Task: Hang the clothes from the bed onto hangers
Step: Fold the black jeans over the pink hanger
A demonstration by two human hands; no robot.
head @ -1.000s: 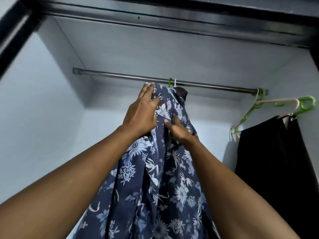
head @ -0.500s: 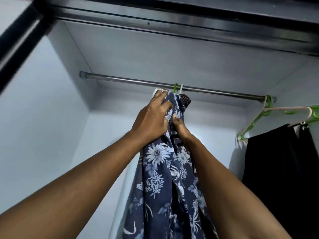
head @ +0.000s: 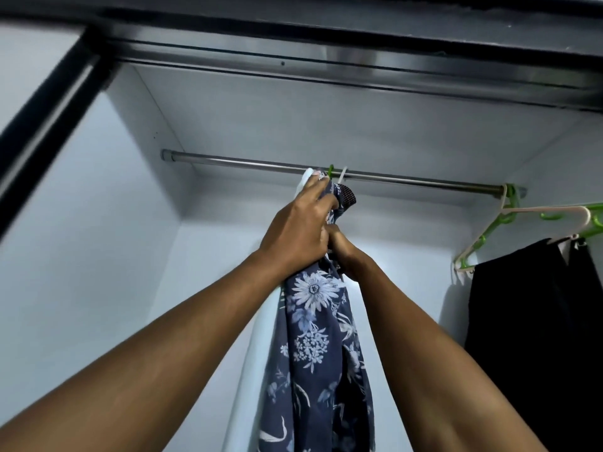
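The wardrobe [head: 137, 223] has one rail [head: 244, 163] across it. The blue flowered garment [head: 313, 337] hangs from the rail near its middle, well apart from the black clothes [head: 528, 321] at the right end.

The main risk, as I judge it, is at the top of the flowered garment. The cloth is bunched there instead of spread. If it is let go like this, one shoulder may slide off its hanger and the whole piece may drop. A hard downward or sideways pull while straightening it could also lift the green hook [head: 331, 171] off the rail, or knock the white hook [head: 342, 175] just beside it. The empty hangers [head: 522, 220] near the black clothes are too far off to be disturbed.

The left hand [head: 297, 236] is uppermost, just below the rail, with its fingers curled over the top of the garment and gripping the cloth. The right hand [head: 346, 252] sits just under and behind it. It seems to pinch the fabric too, though the left hand hides most of its fingers.
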